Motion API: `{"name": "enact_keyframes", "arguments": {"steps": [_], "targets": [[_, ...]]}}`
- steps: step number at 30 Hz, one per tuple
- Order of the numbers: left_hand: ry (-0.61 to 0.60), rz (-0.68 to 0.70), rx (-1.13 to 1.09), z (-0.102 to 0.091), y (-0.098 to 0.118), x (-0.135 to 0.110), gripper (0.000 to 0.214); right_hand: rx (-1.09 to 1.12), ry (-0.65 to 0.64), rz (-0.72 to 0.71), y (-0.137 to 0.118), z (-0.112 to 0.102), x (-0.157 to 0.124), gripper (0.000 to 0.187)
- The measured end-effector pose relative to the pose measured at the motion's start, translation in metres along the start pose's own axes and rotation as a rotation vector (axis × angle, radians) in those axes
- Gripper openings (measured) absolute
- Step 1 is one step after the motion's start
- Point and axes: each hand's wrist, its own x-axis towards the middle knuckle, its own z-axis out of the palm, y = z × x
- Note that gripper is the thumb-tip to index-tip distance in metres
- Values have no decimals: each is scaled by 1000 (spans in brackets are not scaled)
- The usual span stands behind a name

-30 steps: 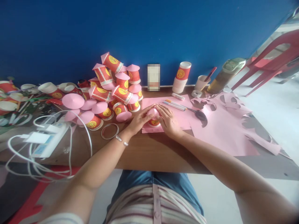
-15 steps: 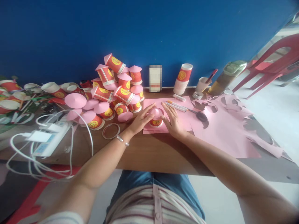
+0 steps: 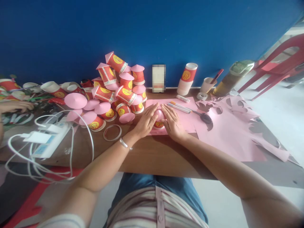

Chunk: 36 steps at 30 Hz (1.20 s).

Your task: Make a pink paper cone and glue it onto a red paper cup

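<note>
A red paper cup [image 3: 158,125] with a yellow emblem stands in front of me, a pink paper cone [image 3: 159,114] on top of it. My left hand [image 3: 147,121] lies along the cone's left slope, fingers stretched out, palm against the paper. On the right slope, my right hand [image 3: 172,122] rests the same way with straight fingers. Both hands partly hide the cone and the cup's sides. Beneath the cup is a pink paper sheet [image 3: 190,122]. Pens [image 3: 180,107] and dark-handled scissors [image 3: 206,118] lie on it to the right.
Cone-topped cups [image 3: 118,91] are piled to the left. A tape roll [image 3: 112,132] and a white power strip [image 3: 51,142] with cables lie nearer. Stacked cups [image 3: 187,79], a bottle [image 3: 229,80] and cut pink paper [image 3: 228,136] are at the right. Another person's hand [image 3: 17,106] reaches in far left.
My two hands have closed in from beside the cone and now lie flatter against its slopes, fingertips nearer each other. Another person's hand has appeared at the far left.
</note>
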Motion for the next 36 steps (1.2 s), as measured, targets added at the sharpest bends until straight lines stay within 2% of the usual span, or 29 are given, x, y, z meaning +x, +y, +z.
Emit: {"name": "enact_keyframes", "arguments": {"steps": [8, 15, 22, 29, 36], "targets": [[7, -5, -53, -2, 4, -2, 57, 94, -31, 40, 0, -2, -1, 62], [55, -102, -137, -2, 10, -3, 58, 149, 39, 89, 6, -8, -1, 67], [26, -139, -193, -2, 10, -2, 59, 337, 24, 154, 10, -3, 5, 52], [10, -106, -205, -2, 7, -2, 58, 426, 25, 208, 6, -2, 6, 53], [51, -152, -222, -5, 11, -2, 58, 571, 28, 382, 0, -16, 6, 60]]}}
